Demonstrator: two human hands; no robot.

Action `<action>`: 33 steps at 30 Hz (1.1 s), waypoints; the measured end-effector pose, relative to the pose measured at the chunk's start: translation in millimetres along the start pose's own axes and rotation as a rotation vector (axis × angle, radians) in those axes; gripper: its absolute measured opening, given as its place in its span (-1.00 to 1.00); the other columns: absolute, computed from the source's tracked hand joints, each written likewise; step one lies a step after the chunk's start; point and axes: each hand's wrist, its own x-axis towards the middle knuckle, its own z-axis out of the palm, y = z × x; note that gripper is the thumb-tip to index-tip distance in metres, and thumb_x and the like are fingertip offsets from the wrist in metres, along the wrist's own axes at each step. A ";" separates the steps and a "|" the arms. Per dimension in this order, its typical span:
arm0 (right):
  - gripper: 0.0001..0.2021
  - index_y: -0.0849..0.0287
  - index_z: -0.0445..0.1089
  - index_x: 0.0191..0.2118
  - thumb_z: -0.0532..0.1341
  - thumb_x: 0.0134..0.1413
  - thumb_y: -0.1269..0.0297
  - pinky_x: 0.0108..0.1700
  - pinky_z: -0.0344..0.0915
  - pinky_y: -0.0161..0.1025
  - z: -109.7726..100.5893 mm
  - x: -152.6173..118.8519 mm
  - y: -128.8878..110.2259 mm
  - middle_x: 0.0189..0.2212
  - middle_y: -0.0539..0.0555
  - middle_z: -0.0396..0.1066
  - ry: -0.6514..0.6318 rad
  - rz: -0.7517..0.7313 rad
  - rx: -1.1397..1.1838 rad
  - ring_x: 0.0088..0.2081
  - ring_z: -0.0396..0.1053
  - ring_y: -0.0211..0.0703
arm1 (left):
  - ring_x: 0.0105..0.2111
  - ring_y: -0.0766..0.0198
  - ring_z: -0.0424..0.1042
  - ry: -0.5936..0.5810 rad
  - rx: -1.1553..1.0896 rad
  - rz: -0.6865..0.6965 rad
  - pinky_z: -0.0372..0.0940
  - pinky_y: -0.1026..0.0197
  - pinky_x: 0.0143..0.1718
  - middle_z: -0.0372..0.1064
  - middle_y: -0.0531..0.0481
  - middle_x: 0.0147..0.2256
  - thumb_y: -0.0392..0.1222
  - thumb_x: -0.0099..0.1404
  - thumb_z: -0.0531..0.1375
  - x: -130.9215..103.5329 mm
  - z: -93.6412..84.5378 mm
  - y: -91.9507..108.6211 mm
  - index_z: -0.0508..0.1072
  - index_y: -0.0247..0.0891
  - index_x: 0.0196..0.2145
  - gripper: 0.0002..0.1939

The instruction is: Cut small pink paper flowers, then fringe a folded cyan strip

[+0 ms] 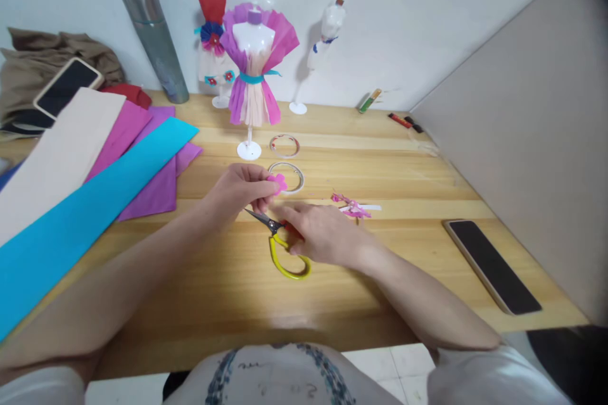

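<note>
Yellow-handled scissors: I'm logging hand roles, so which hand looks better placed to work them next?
Right, I'd judge: the right hand is right by the handles of the scissors, while the left hand is occupied, pinching a small pink piece.

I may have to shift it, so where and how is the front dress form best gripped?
Probably by the bare white stem, pinched from the near side: the paper skirt and collar flare wide and look crushable, while the red-topped form stands behind.
</note>
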 end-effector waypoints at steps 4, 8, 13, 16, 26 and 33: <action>-0.21 0.03 0.12 0.45 0.20 0.10 0.58 -0.14 0.33 -0.17 10.6 -0.1 -8.2 0.11 0.26 0.48 -0.047 -0.063 -0.011 -0.03 0.51 0.05 | -0.68 0.46 0.27 0.014 -0.029 0.044 0.13 0.38 -0.63 0.35 0.09 -0.69 -0.20 -0.02 0.34 -2.2 -1.5 5.8 0.46 -0.29 -0.66 -0.81; -0.28 0.10 0.10 0.46 0.20 0.19 0.47 -0.03 0.37 -0.05 10.0 2.8 -15.0 0.16 0.30 0.44 -0.034 -0.040 0.015 0.03 0.49 0.13 | -0.66 0.46 0.27 0.035 -0.051 0.093 0.14 0.37 -0.61 0.34 0.10 -0.69 -0.19 -0.01 0.36 -6.5 -5.9 14.4 0.49 -0.30 -0.63 -0.83; -0.21 0.17 0.14 0.44 0.35 0.10 0.37 0.07 0.39 0.05 11.9 5.1 -20.5 0.25 0.37 0.34 -0.045 -0.074 -0.040 0.16 0.41 0.23 | -0.64 0.45 0.27 0.038 -0.049 0.093 0.17 0.34 -0.59 0.34 0.09 -0.67 -0.18 0.00 0.37 -11.3 -11.0 22.7 0.47 -0.29 -0.64 -0.80; -0.34 0.21 0.25 0.36 0.30 0.14 0.46 0.07 0.40 0.02 13.7 6.2 -16.3 0.18 0.35 0.39 -0.046 -0.156 -0.030 0.11 0.44 0.15 | -0.63 0.45 0.25 0.049 -0.035 0.108 0.16 0.34 -0.58 0.32 0.09 -0.67 -0.17 0.02 0.38 -13.2 -12.9 25.5 0.46 -0.29 -0.64 -0.77; -0.68 0.31 0.44 0.06 0.17 0.20 0.50 -0.03 0.39 -0.03 17.0 8.6 -14.7 -0.13 0.29 0.48 -0.039 -0.411 -0.156 -0.13 0.44 0.05 | -0.65 0.44 0.26 0.068 -0.020 0.088 0.14 0.33 -0.59 0.34 0.08 -0.67 -0.20 -0.02 0.40 -11.8 -18.8 30.1 0.47 -0.28 -0.63 -0.81; -0.52 0.21 0.29 0.24 0.12 0.21 0.50 -0.07 0.39 -0.10 9.0 5.9 -7.6 -0.02 0.27 0.49 -0.032 -0.401 0.060 -0.07 0.45 0.01 | -0.66 0.44 0.25 0.084 0.027 0.139 0.11 0.34 -0.62 0.32 0.09 -0.67 -0.23 0.00 0.36 -13.2 -28.3 39.9 0.50 -0.26 -0.62 -0.86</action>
